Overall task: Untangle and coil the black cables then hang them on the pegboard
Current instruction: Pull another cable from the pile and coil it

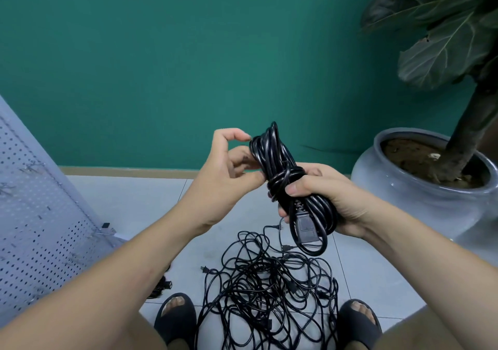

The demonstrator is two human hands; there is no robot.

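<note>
Your right hand (323, 201) grips the coiled cable (272, 155) below its wrapped middle. Left hand (226, 177) fingers curl round its upper loops. Tangled cables (269, 295) lie at the floor's (134, 201) near edge.

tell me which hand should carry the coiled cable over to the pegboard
Probably left: the pegboard stands on that side, and the left hand holds the coiled cable in its upper half. The right hand grips its lower half.

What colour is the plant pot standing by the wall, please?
The pot is glossy grey-blue, clearest in the head view.
</note>
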